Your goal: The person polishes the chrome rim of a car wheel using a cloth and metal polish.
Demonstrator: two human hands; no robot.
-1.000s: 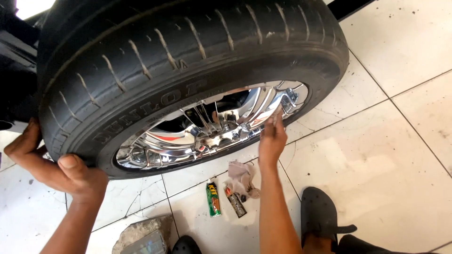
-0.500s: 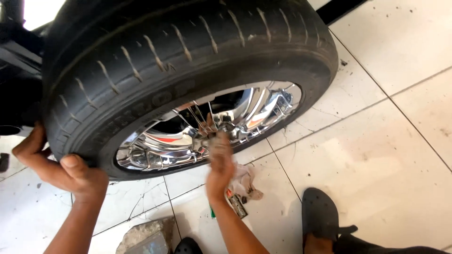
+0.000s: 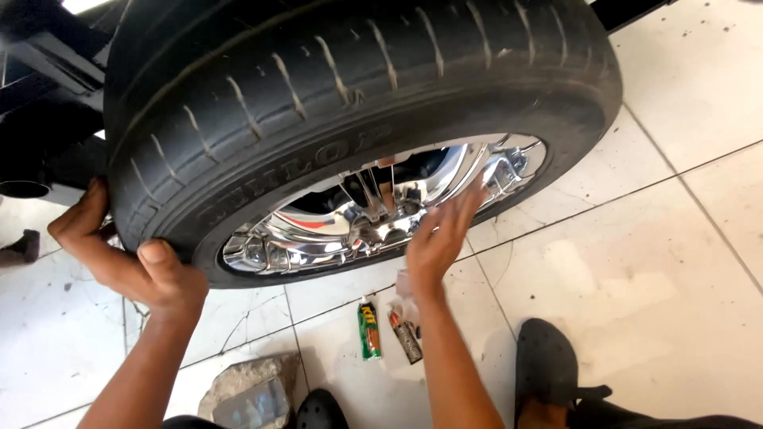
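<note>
Tyre [image 3: 318, 87], black and deeply grooved, stands upright on the tiled floor [image 3: 683, 262], filling the upper part of the view, with a chrome rim [image 3: 373, 214] set inside it. It looks heavy and stiff, likely to roll or tip if let go; the rubber tread should give a sure, non-slip hold, while the polished rim looks slick and hard-edged, so the outer rubber is the better place to grip. Left hand [image 3: 131, 258] is wrapped around the tyre's lower left edge, fingers curled behind the tread and thumb pressed on the sidewall. Right hand [image 3: 437, 238] lies open, fingers spread and loosely extended against the rim's spokes, pinching nothing that I can see. By count: one tyre, one rim, two hands. On the floor just below the right wrist lie two small tubes [image 3: 368, 330], one green, one dark, beside a bit of crumpled pale wrapping [image 3: 404, 290] that is partly hidden. One rough stone [image 3: 250, 389] sits at the bottom edge, and two dark shoes [image 3: 548, 365] show there, the left one only in part.
</note>
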